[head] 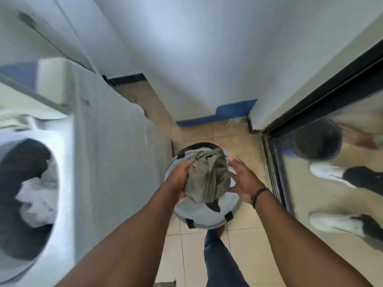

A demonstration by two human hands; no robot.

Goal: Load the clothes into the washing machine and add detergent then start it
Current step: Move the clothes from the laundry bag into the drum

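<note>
A round grey laundry basket [207, 218] with black handles stands on the tiled floor in front of me. My left hand [180, 179] grips a bunched olive-grey garment [209, 177] over the basket. My right hand [244, 179] is spread open just right of the garment, its fingertips close to the cloth. At the left, the top-loading white washing machine [62, 183] has its drum [27, 199] uncovered, with dark and white clothes [37, 195] inside.
A tall white appliance side [116, 162] stands between the machine and the basket. A mirrored sliding door [331, 183] with a black frame lines the right. White walls with blue skirting [232, 112] close the narrow space ahead. My leg [219, 257] is below the basket.
</note>
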